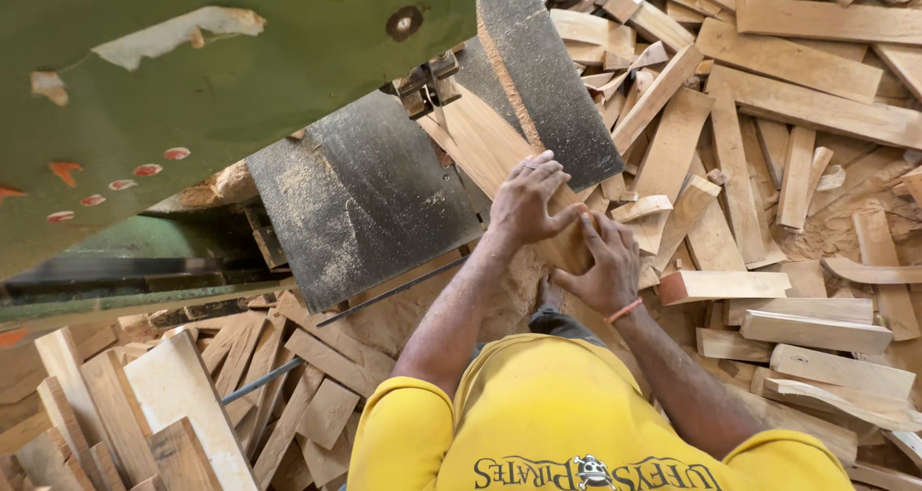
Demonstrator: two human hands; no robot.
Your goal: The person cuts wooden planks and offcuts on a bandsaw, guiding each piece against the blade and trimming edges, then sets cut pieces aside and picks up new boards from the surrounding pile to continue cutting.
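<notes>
On the dark saw table (365, 203), a pale wood board (485, 145) lies flat running up to the blade guide, so it tracks straight, looks like. His left hand (526, 203) presses down on top of it, fingers spread, while the right hand (605, 265) grips its near end, probably steadying it. Offcuts (768, 116) are piled all around, green machine housing (192, 87) overhead.

A pale, flat wooden board (490, 150) lies slanted on the dark, sawdust-strewn saw table, its near end under both hands.
</notes>
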